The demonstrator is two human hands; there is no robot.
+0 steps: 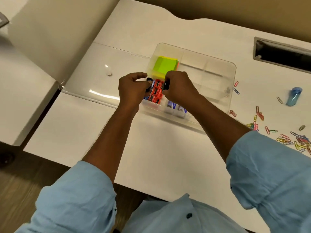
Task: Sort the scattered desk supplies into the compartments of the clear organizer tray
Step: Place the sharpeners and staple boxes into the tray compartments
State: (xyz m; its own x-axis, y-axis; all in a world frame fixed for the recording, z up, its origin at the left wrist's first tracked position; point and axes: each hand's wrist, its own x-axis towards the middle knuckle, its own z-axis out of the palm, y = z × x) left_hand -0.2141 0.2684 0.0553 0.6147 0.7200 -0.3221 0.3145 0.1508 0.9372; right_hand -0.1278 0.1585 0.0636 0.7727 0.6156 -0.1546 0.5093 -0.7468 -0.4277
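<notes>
The clear organizer tray (pixel 217 64) lies on the white desk. Its far left compartment holds a green and yellow sticky-note block (pixel 165 64). In the near left compartment sit several orange sharpeners (pixel 156 92). My left hand (pixel 133 91) hovers over that compartment, fingers closed on a small black binder clip (pixel 149 80). My right hand (pixel 178 88) pinches another black binder clip (pixel 165 85) just above the sharpeners. Small white and blue boxes (pixel 176 106) rest in the near middle compartment.
Several coloured paper clips (pixel 296 140) lie scattered on the desk at the right. A blue plastic-wrapped item (pixel 293 96) stands right of the tray. The clear tray lid (pixel 94 84) lies to the left. A cable slot (pixel 282 53) opens at the far right.
</notes>
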